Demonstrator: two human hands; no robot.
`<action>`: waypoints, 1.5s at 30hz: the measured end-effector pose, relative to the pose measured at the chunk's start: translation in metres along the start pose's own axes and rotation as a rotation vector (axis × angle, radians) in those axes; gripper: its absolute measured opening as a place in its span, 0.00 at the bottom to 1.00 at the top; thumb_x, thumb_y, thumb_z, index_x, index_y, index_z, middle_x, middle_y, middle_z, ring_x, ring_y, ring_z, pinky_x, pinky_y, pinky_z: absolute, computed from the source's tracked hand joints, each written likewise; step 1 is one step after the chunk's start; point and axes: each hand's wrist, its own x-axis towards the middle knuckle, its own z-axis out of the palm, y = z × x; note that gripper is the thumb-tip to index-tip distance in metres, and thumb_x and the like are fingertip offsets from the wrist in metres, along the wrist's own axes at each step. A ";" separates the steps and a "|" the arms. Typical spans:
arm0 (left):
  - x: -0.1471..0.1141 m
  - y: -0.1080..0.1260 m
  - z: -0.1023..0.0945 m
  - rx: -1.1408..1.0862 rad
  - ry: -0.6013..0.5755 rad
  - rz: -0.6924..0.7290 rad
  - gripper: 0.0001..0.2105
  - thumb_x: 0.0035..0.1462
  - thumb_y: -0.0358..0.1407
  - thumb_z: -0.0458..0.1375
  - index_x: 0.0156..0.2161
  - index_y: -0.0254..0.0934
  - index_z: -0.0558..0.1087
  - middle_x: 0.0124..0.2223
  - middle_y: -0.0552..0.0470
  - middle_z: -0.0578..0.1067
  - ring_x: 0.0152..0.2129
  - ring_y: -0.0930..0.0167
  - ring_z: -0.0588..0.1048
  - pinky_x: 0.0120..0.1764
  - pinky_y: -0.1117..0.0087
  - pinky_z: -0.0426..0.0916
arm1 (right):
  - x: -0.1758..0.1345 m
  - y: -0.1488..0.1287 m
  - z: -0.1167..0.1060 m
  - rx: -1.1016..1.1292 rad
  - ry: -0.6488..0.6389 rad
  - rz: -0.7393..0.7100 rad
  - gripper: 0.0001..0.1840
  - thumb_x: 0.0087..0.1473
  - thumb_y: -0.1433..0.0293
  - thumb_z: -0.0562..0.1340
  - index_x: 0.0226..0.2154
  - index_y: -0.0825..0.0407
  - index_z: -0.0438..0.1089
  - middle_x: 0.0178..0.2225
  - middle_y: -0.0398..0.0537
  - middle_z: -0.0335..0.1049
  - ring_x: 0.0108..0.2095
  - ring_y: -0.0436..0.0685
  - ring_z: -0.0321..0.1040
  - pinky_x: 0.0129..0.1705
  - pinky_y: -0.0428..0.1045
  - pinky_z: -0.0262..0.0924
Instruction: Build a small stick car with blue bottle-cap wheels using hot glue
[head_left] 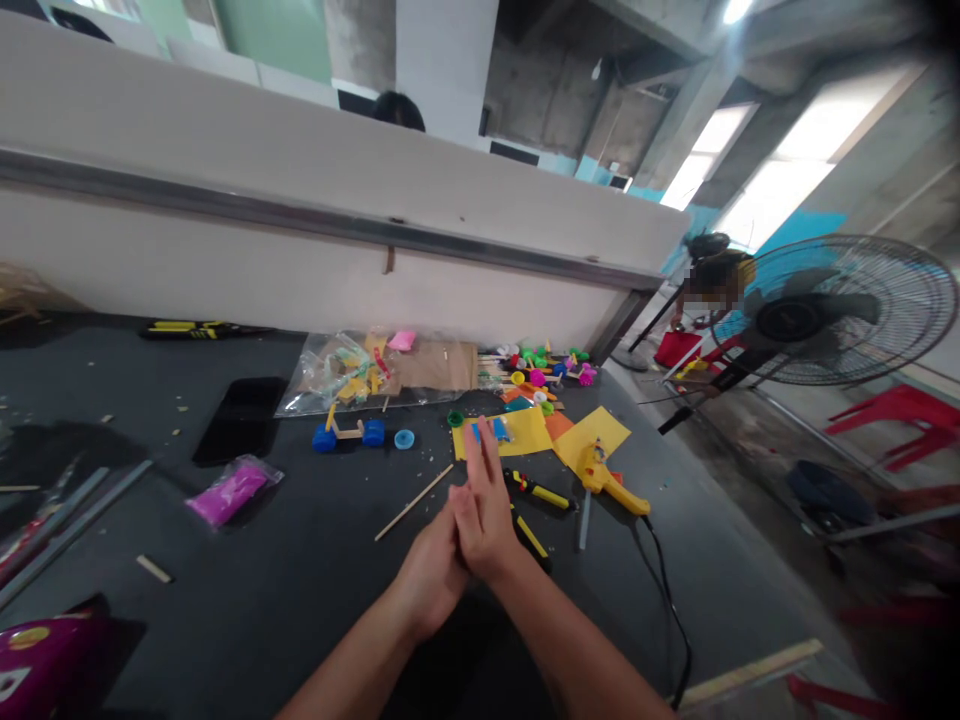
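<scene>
My left hand (435,575) and my right hand (489,515) are pressed palm to palm over the dark table (300,600). The right fingers point forward, while most of the left fingers are hidden behind them. Whatever lies between the palms, if anything, cannot be seen. Just past the fingertips, a small blue packet (501,430) rests on a yellow sheet (534,432). To the right of the hands are yellow-and-black pliers (544,490) and a second yellow-and-black handle (532,535), partly covered. A thin wooden stick (412,503) lies to their left.
A yellow glue gun (611,485) trails a black cord. Blue wheels on a stick frame (349,433), a blue cap (404,439), a purple packet (234,492) and a phone (238,420) lie left. Colourful small parts (536,365) line the white partition (300,260). A fan (817,310) stands right.
</scene>
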 end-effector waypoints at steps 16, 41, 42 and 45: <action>-0.033 0.083 -0.085 0.690 0.824 0.834 0.18 0.53 0.37 0.54 0.50 0.35 0.67 0.51 0.41 0.71 0.51 0.63 0.68 0.55 0.58 0.59 | 0.005 0.005 -0.003 0.508 -0.034 0.293 0.15 0.56 0.70 0.54 0.42 0.50 0.73 0.36 0.50 0.72 0.34 0.54 0.68 0.36 0.50 0.65; -0.060 0.084 -0.083 1.610 0.414 1.329 0.33 0.53 0.24 0.55 0.62 0.42 0.51 0.58 0.43 0.64 0.55 0.63 0.64 0.54 0.58 0.65 | 0.074 -0.036 0.009 0.821 -0.427 0.494 0.11 0.44 0.65 0.66 0.33 0.52 0.74 0.27 0.42 0.71 0.25 0.49 0.63 0.27 0.44 0.58; -0.056 0.082 -0.081 1.572 0.413 1.327 0.34 0.53 0.24 0.56 0.63 0.42 0.50 0.59 0.42 0.63 0.57 0.62 0.62 0.55 0.58 0.65 | 0.073 -0.036 0.006 0.818 -0.411 0.478 0.10 0.43 0.66 0.67 0.32 0.52 0.74 0.27 0.42 0.71 0.27 0.50 0.65 0.30 0.44 0.59; -0.047 0.075 -0.075 1.388 0.431 1.153 0.36 0.51 0.27 0.58 0.63 0.42 0.49 0.62 0.40 0.58 0.58 0.59 0.60 0.53 0.57 0.66 | 0.067 -0.033 0.000 0.717 -0.284 0.428 0.07 0.44 0.67 0.67 0.29 0.52 0.75 0.27 0.42 0.73 0.29 0.51 0.67 0.34 0.46 0.61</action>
